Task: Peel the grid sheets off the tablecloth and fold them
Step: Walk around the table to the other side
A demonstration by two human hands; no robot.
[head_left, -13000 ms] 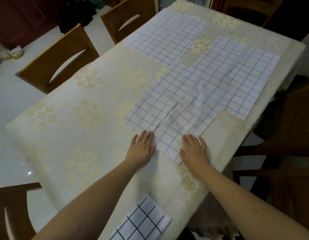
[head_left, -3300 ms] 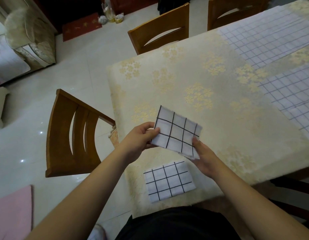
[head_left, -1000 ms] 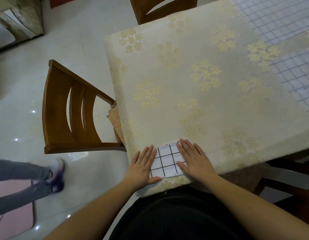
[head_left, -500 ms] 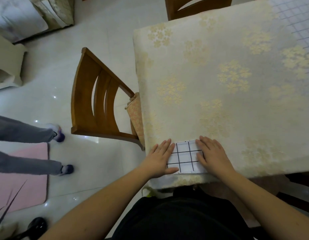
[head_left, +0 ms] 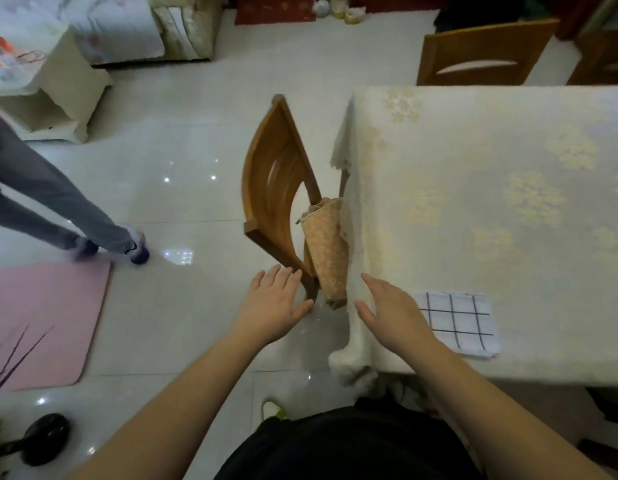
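Near the front corner of the tablecloth [head_left: 491,202]: folded grid sheet [head_left: 456,322], lying flat, white with dark lines. Just left of it, right hand [head_left: 390,310], fingers straight and spread, palm down, holding nothing; wrist overlapping the sheet's left edge from this view, contact impossible to judge. Farther left, off the table and over the pale floor tiles [head_left: 183,150], left hand [head_left: 271,304], likewise wide and flat, gripping nothing, well apart from the sheet. Between the two hands, the draped corner of the cloth and a wooden chair [head_left: 269,181] tucked against the table's side, a patterned cushion [head_left: 326,251] hanging at its seat edge. Beyond the table's far edge, another wooden chair back [head_left: 480,55]. At far left, legs of a second person [head_left: 54,206] beside a pink mat [head_left: 41,320]. No containers distinguishable; small items at the top by the wall too blurred to identify.
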